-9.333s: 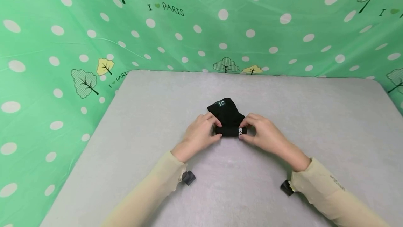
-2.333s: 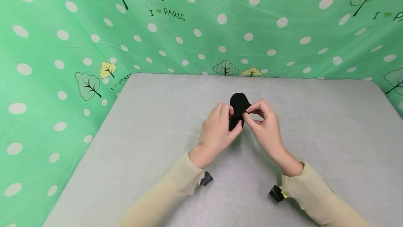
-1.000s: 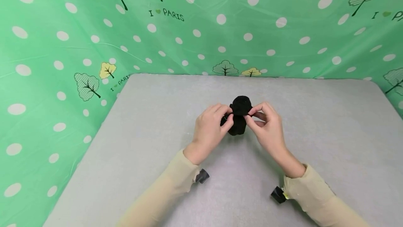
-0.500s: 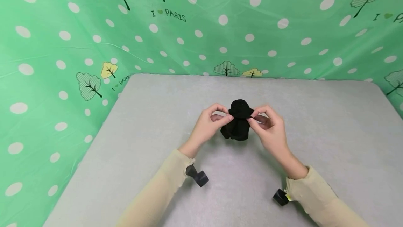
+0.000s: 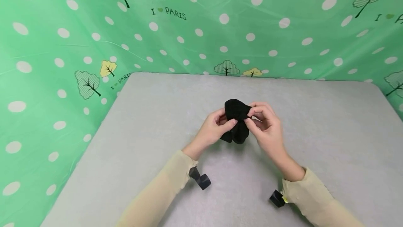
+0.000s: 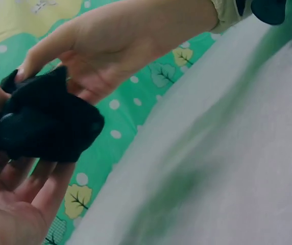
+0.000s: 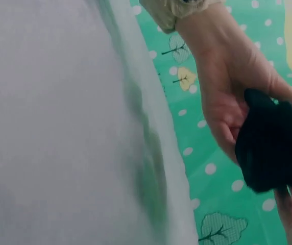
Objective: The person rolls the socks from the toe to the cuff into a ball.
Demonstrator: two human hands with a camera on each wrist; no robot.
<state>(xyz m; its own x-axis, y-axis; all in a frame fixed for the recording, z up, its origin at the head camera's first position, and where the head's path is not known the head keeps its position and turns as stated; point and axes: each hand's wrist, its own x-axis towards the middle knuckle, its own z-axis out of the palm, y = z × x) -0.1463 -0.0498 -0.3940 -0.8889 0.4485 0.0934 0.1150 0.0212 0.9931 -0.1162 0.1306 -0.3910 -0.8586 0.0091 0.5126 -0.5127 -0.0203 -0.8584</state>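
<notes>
Both hands hold a small, soft bundle of black socks above the middle of the table. My left hand grips its left side, thumb in front and the other fingers behind. On the opposite side, my right hand pinches the edge between thumb and fingertips. One rounded part of the fabric stands up above the fingers, and looser folds hang below. In the left wrist view the dark bundle sits between the two hands, with its folds hard to make out. The right wrist view shows the bundle at the right edge.
A grey table lies under the hands. Green dotted cloth with printed trees rises along its back and left sides. Black wrist attachments stick out from both beige sleeves.
Earlier, the socks lay on the table, partly rolled, with white lettering showing. Now they are lifted and bunched up. In the last half second, the upper part has tilted left and the left grip has shifted.
</notes>
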